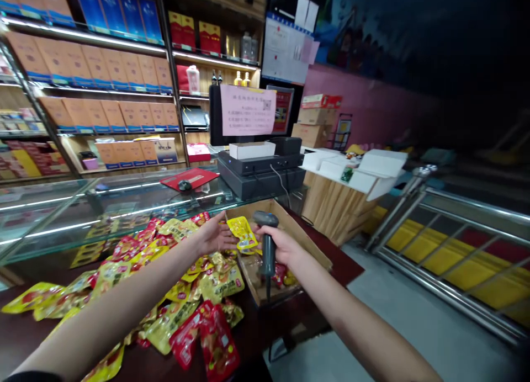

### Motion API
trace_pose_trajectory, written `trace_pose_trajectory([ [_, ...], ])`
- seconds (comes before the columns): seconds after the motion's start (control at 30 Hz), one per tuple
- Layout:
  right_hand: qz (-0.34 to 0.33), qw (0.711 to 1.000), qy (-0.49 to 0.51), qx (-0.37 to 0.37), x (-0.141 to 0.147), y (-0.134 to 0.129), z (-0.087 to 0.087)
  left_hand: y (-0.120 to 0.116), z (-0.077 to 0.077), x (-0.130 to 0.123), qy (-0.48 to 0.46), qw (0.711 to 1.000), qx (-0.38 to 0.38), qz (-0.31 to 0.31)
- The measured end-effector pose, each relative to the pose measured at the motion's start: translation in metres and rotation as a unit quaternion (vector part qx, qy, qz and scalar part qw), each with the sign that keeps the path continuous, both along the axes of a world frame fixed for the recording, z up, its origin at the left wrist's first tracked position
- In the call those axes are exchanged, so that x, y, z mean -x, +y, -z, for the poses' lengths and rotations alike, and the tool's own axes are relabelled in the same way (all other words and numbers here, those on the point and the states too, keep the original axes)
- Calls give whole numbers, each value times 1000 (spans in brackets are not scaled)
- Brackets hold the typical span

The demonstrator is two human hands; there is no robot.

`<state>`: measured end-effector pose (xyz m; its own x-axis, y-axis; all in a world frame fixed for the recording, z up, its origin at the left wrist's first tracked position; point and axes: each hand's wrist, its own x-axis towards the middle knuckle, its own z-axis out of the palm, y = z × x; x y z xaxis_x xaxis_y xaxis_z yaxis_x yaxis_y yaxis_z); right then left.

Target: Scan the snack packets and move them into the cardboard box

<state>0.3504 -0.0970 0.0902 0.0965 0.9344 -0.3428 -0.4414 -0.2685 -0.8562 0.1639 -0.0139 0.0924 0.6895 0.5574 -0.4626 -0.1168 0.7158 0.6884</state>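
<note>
My right hand (284, 245) is wrapped around the grip of a dark grey barcode scanner (268, 252), held upright over an open cardboard box (308, 241). To its left, my left hand (216, 235) reaches to the box's near-left edge with fingers stretched and apart. Just past those fingertips is a small yellow snack packet (241, 233), over the box; whether they touch it I cannot tell. Red and yellow packets (281, 274) lie inside the box, partly hidden by the scanner. Beneath my left arm spreads a heap of red, yellow and gold snack packets (182, 285).
Behind the box stand a cash drawer (260, 178) and a monitor (215, 117) with a pink notice. A glass display counter (53, 208) runs along the left, with a mouse (184, 186) on a red mat. Metal railing (455, 249) is at right. Shelves (99, 89) hold boxed goods.
</note>
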Motion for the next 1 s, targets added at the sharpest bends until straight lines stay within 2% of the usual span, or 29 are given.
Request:
trace_pose_trajectory([
  [0.1, 37, 999, 26, 5, -34, -5, 5, 5, 2, -43, 8, 999, 1, 31],
  [0.2, 85, 996, 15, -7, -60, -9, 12, 6, 5, -75, 53, 998, 4, 32],
  [0.27, 97, 995, 12, -8, -69, -10, 16, 6, 8, -84, 80, 997, 7, 21],
  [0.37, 88, 996, 21, 3, -68, -8, 19, 7, 13, -78, 72, 997, 16, 20],
  [0.5, 26, 999, 42, 16, -45, -1, 17, 6, 11, -39, 51, 998, 28, -1],
  [0.73, -87, 995, 40, -3, 28, 12, 7, -11, -8, 60, 61, 996, 9, -65],
  [0.9, -146, 988, 28, 26, 95, 15, 8, -30, -6, 132, 52, 992, 23, -114],
  [1.0, -176, 984, -5, 8, 133, 12, 10, -42, -2, 172, 49, 989, 24, -137],
])
